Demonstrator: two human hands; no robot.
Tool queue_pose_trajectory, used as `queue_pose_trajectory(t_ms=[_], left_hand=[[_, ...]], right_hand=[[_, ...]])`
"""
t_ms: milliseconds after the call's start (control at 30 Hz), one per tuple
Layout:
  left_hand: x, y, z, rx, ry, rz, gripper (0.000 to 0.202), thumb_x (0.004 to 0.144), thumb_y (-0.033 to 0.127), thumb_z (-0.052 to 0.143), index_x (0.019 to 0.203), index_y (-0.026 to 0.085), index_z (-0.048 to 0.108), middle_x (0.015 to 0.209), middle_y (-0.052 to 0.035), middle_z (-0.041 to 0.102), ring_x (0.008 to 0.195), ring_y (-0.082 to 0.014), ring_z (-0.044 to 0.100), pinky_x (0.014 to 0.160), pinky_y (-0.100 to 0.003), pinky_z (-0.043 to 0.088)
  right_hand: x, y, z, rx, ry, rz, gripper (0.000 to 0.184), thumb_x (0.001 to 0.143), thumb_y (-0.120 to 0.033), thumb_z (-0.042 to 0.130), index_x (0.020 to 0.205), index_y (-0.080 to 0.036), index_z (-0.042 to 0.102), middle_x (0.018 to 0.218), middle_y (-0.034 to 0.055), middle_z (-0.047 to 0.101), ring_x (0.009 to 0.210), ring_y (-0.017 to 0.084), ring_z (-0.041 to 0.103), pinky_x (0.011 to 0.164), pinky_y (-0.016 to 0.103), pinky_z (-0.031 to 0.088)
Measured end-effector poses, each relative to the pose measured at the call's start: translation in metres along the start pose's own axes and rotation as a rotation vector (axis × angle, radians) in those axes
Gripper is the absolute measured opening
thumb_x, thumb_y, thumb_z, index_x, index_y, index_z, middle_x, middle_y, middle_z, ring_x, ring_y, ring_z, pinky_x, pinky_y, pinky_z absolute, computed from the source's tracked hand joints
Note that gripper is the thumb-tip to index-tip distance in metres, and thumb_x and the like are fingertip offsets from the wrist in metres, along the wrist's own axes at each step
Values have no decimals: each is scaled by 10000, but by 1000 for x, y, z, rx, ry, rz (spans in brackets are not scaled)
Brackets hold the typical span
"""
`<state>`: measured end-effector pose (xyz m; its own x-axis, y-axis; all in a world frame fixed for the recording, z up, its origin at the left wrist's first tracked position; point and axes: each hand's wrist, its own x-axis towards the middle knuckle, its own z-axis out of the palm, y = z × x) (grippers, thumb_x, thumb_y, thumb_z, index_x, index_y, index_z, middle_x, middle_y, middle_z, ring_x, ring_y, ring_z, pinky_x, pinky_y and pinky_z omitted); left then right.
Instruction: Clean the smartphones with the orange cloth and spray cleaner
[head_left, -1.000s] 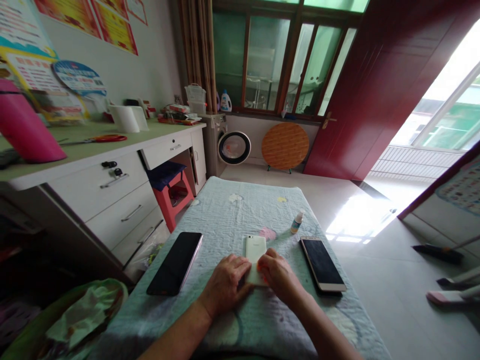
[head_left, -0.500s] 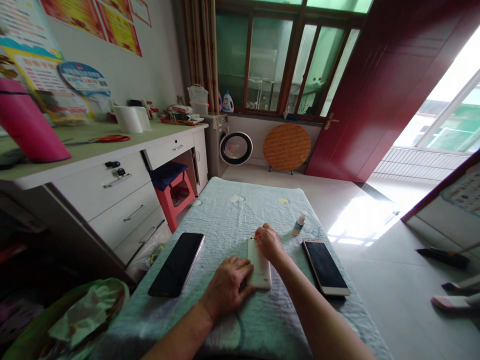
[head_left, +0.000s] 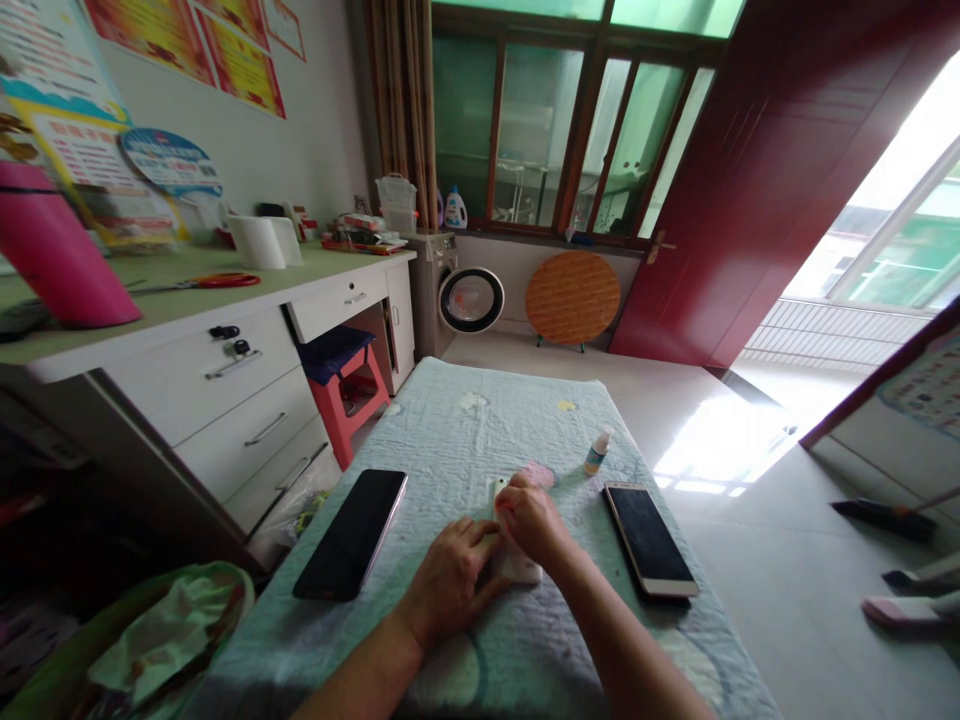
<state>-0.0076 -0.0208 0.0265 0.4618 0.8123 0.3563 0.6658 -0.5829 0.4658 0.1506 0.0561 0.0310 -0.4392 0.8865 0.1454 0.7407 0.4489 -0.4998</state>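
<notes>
A white phone [head_left: 517,568] lies back-up on the pale blue cloth [head_left: 480,420], mostly hidden under my hands. My left hand [head_left: 454,580] rests on its near left edge with fingers bent, steadying it. My right hand [head_left: 529,520] lies on top of the phone with fingers curled and pressed together; what they pinch, if anything, is hidden. A black phone [head_left: 352,532] lies screen-up to the left. A gold-edged phone [head_left: 649,540] lies screen-up to the right. A small bottle [head_left: 597,450] stands beyond the right phone.
A white desk with drawers [head_left: 225,390] runs along the left, with red scissors [head_left: 214,281] and a pink object [head_left: 52,255] on top. A red stool [head_left: 346,375] sits under it. A green bag [head_left: 150,630] is at lower left. Tiled floor [head_left: 787,560] lies right.
My right hand slid up along the white phone to its far end, then came back toward the middle. My left hand stayed on the near edge.
</notes>
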Motion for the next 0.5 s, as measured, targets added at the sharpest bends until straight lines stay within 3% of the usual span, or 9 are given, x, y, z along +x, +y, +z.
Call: queue_pose_trajectory(t_ms=[300, 500], left_hand=[[-2, -4, 6, 11, 41, -10, 335, 890, 485, 607, 1078, 208, 629, 1012, -80, 647, 932, -276, 600, 837, -422, 480], [-3, -6, 7, 17, 55, 26, 323, 900, 506, 573, 1027, 216, 633, 1072, -82, 660, 942, -270, 605, 854, -424, 481]], right_hand=[[-29, -2, -11, 161, -76, -61, 232, 833, -99, 538, 839, -187, 753, 858, 29, 612, 733, 113, 558, 668, 211, 385], [-45, 2, -25, 222, -157, 0, 272, 745, -38, 541, 787, -190, 762, 866, 31, 637, 763, 124, 590, 695, 209, 415]])
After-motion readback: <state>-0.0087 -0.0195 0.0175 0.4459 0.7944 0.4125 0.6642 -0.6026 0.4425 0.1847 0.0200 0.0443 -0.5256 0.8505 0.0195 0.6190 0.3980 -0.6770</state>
